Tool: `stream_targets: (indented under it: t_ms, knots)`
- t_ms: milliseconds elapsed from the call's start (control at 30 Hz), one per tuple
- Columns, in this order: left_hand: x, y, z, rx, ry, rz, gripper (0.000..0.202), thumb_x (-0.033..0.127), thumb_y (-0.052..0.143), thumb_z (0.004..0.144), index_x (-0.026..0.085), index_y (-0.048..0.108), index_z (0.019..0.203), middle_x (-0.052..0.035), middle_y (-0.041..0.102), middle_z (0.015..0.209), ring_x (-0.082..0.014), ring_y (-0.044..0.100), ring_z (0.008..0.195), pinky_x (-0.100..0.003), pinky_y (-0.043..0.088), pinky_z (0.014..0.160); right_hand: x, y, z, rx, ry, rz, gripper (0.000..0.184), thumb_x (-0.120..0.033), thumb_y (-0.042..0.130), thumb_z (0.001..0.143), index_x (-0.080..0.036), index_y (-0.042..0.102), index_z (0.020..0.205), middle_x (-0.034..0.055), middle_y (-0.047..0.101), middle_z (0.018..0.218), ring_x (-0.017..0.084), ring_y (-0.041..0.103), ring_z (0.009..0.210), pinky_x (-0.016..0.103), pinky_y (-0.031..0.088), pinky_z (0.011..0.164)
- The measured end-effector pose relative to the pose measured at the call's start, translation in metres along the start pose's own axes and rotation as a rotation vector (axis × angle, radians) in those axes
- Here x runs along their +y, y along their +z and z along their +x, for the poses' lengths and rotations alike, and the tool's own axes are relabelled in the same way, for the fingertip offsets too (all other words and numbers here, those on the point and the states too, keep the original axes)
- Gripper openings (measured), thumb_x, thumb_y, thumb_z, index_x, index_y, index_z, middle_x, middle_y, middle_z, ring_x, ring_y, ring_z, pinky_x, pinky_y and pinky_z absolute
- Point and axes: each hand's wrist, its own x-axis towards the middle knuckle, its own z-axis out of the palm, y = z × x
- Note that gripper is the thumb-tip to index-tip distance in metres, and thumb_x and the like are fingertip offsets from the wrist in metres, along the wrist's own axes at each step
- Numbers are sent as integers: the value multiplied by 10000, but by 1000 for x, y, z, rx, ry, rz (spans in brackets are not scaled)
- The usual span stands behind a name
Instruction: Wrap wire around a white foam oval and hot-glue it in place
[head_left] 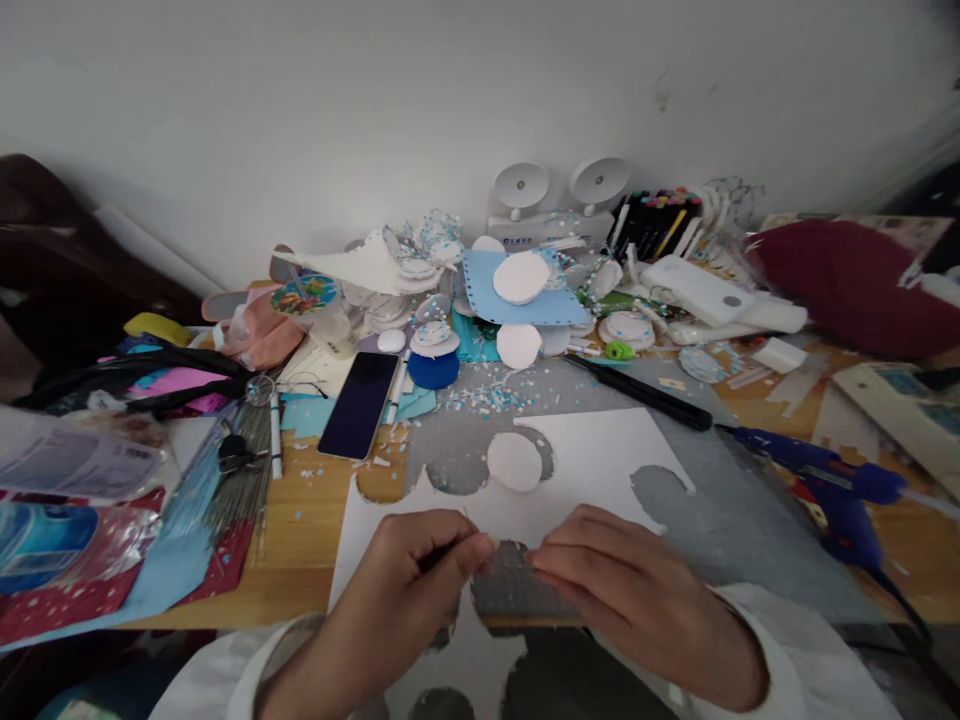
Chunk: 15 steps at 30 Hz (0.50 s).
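My left hand (409, 580) and my right hand (634, 595) meet at the near edge of the desk, over a white foam sheet (592, 465) with round holes cut out of it. Both hands have their fingers pinched together close to each other, at a narrow strip of the sheet beside a cut-out hole. The left fingers seem to grip a thin dark tool, which I cannot make out. A loose white disc (514, 461) lies on the sheet just beyond my fingertips.
A grey cutting mat (757, 520) lies under the sheet. A blue glue gun (832, 490) lies to the right, a black pen-like tool (645, 395) behind. A dark phone (358, 404), scissors (240, 450), paper scraps, white discs (520, 345), markers (660, 225) and plastic packets (75, 510) crowd the desk.
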Motion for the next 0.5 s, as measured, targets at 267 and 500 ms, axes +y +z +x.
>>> stream_targets:
  t_ms: [267, 500]
  knots:
    - [-3, 4, -1, 49, 18, 39, 406, 395, 427, 913, 135, 583, 644, 12, 471, 587, -104, 401, 586, -215, 311, 544, -2, 5, 3, -48, 126, 105, 116, -137, 491, 942, -181, 597, 922, 20, 621, 807, 138, 566, 764, 253, 461, 679]
    - [0, 3, -2, -135, 62, -49, 316, 382, 518, 898, 133, 647, 754, 42, 453, 568, -76, 366, 533, -200, 281, 497, -4, -5, 6, -43, 226, 251, 138, -104, 532, 898, -200, 596, 973, 10, 624, 868, 107, 584, 809, 201, 462, 704]
